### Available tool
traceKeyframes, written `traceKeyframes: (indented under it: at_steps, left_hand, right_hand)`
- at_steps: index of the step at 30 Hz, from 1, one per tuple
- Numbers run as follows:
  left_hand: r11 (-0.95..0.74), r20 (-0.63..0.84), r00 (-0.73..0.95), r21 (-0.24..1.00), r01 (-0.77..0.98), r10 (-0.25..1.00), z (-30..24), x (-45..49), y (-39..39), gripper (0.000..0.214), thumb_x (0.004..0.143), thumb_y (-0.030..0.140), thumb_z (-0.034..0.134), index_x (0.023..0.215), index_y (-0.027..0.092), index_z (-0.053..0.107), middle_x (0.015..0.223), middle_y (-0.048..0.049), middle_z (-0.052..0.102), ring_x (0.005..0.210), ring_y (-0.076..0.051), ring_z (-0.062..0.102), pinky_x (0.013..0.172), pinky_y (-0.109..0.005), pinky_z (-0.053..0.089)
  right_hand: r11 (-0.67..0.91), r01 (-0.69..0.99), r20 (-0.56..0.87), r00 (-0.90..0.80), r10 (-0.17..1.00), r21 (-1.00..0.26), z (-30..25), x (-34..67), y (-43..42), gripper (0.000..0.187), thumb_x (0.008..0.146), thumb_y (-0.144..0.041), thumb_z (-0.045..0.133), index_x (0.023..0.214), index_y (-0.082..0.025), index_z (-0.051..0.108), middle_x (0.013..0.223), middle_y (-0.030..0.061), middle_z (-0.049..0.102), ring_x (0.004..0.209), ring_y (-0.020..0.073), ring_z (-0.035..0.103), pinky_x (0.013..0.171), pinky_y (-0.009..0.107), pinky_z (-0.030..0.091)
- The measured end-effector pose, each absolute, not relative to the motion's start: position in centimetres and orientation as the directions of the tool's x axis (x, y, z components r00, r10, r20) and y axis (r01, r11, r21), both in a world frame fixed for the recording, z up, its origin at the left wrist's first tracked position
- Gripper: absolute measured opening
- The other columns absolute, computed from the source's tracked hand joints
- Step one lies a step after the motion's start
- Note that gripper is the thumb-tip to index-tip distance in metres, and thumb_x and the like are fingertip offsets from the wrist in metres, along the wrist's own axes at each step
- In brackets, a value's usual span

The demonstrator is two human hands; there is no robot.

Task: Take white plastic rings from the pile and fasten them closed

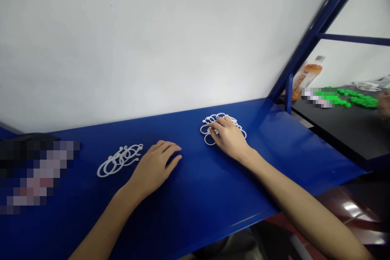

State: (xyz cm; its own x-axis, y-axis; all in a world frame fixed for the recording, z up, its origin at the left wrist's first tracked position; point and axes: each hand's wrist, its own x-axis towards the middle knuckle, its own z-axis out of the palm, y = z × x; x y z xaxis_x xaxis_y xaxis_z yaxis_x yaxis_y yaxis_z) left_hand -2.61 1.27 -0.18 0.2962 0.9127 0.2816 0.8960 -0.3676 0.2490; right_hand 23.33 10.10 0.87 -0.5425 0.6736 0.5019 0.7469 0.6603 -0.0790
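Observation:
Two heaps of thin white plastic rings lie on a blue metal tabletop [195,178]. My right hand [229,137] rests on the right heap of rings [213,124], its fingers curled down onto them and pinching at one. My left hand [157,163] lies on the bare blue surface, fingers loosely curved and apart, holding nothing. The smaller left heap of rings [119,159] sits a short way to the left of that hand, untouched.
A white wall rises behind the table. A blue slanted frame post [317,28] stands at the right. Beyond it a black table [341,122] carries green pieces [358,98], more white rings, an orange drink bottle [306,78] and another person's hand [384,102].

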Motion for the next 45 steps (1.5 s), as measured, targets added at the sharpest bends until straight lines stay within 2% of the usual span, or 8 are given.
traceKeyframes:
  at_steps: [3, 7, 12, 19, 27, 34, 40, 45]
  left_hand:
    - [-0.141, 0.318, 0.095, 0.126, 0.982, 0.943, 0.7, -4.9, 1.5, 0.038, 0.096, 0.028, 0.037, 0.118, 0.019, 0.066, 0.121, -0.0105, 0.068, 0.114, -0.031, 0.058, 0.101, -0.05, 0.046]
    - [0.251, 0.089, -0.25, 0.0, 0.968, 0.964, 0.5, -8.2, 1.6, 0.057, 0.092, 0.043, 0.039, 0.139, 0.015, 0.054, 0.143, -0.0198, 0.052, 0.12, -0.045, 0.052, 0.094, -0.065, 0.044]
    - [0.223, 0.042, -0.221, -0.029, 0.974, 0.974, -0.5, -7.3, 1.9, 0.052, 0.094, 0.04, 0.03, 0.131, 0.016, 0.058, 0.129, -0.0205, 0.058, 0.116, -0.041, 0.054, 0.084, -0.056, 0.049]
    - [0.081, 0.09, -0.152, 0.536, 0.84, 0.984, 0.6, -4.3, 2.6, 0.03, 0.087, 0.046, 0.052, 0.094, 0.022, 0.068, 0.095, -0.0043, 0.067, 0.081, -0.019, 0.063, 0.075, -0.033, 0.048]
    - [0.214, -0.099, -0.293, 0.894, 0.394, 0.951, 0.1, -3.7, 2.7, 0.036, 0.083, 0.054, 0.057, 0.092, 0.021, 0.067, 0.057, 0.0064, 0.047, 0.048, -0.01, 0.042, 0.046, -0.022, 0.033]
    - [0.132, -0.13, -0.03, 0.926, 0.354, 0.991, 1.1, -2.0, 2.1, 0.034, 0.085, 0.051, 0.058, 0.1, 0.022, 0.067, 0.083, 0.0002, 0.066, 0.063, -0.013, 0.057, 0.06, -0.024, 0.047]
    - [0.037, -0.158, 0.243, 0.899, 0.437, 0.957, 1.5, -1.4, 1.5, 0.041, 0.083, 0.049, 0.063, 0.115, 0.024, 0.066, 0.094, -0.0029, 0.07, 0.082, -0.018, 0.063, 0.071, -0.03, 0.052]
    - [0.038, -0.148, 0.212, 0.893, 0.449, 0.966, 0.9, -2.2, 1.8, 0.038, 0.085, 0.045, 0.062, 0.115, 0.022, 0.066, 0.095, -0.0037, 0.073, 0.083, -0.019, 0.066, 0.076, -0.033, 0.053]
  right_hand:
    - [0.704, 0.701, 0.504, -0.57, 0.649, -0.113, 1.0, 23.0, 9.4, 0.024, 0.1, -0.02, 0.048, 0.108, -0.014, 0.07, 0.095, 0.0112, 0.065, 0.088, 0.0234, 0.053, 0.08, 0.038, 0.05]
    - [0.743, 0.648, 0.472, -0.608, 0.638, -0.169, 1.2, 22.5, 8.7, 0.025, 0.099, -0.019, 0.049, 0.111, -0.013, 0.07, 0.096, 0.0109, 0.066, 0.089, 0.0231, 0.053, 0.081, 0.038, 0.05]
    - [0.762, 0.613, 0.425, -0.645, 0.635, -0.208, 0.9, 22.0, 8.3, 0.027, 0.1, -0.022, 0.048, 0.111, -0.013, 0.071, 0.095, 0.0103, 0.066, 0.09, 0.0234, 0.052, 0.081, 0.037, 0.05]
    - [0.782, 0.575, 0.36, -0.695, 0.622, -0.24, 0.6, 21.5, 7.7, 0.027, 0.1, -0.025, 0.048, 0.113, -0.014, 0.07, 0.094, 0.0101, 0.065, 0.091, 0.0232, 0.053, 0.082, 0.038, 0.05]
    - [0.85, 0.471, 0.326, -0.786, 0.526, -0.236, 0.3, 20.4, 6.4, 0.03, 0.102, -0.028, 0.048, 0.121, -0.013, 0.066, 0.097, 0.0106, 0.065, 0.09, 0.0222, 0.055, 0.084, 0.038, 0.051]
    - [0.791, 0.427, 0.327, -0.744, 0.583, -0.438, 0.1, 19.5, 5.0, 0.059, 0.1, -0.039, 0.052, 0.151, -0.016, 0.033, 0.117, 0.0135, 0.065, 0.104, 0.0243, 0.062, 0.085, 0.04, 0.055]
    - [0.764, 0.394, 0.384, -0.69, 0.613, -0.511, -0.2, 19.4, 5.6, 0.026, 0.103, -0.033, 0.047, 0.121, -0.018, 0.059, 0.108, 0.0085, 0.07, 0.095, 0.019, 0.067, 0.08, 0.032, 0.054]
    - [0.732, 0.442, 0.417, -0.617, 0.668, -0.519, -0.3, 20.0, 6.7, 0.018, 0.102, -0.028, 0.05, 0.109, -0.018, 0.063, 0.1, 0.0059, 0.069, 0.088, 0.016, 0.065, 0.079, 0.029, 0.052]
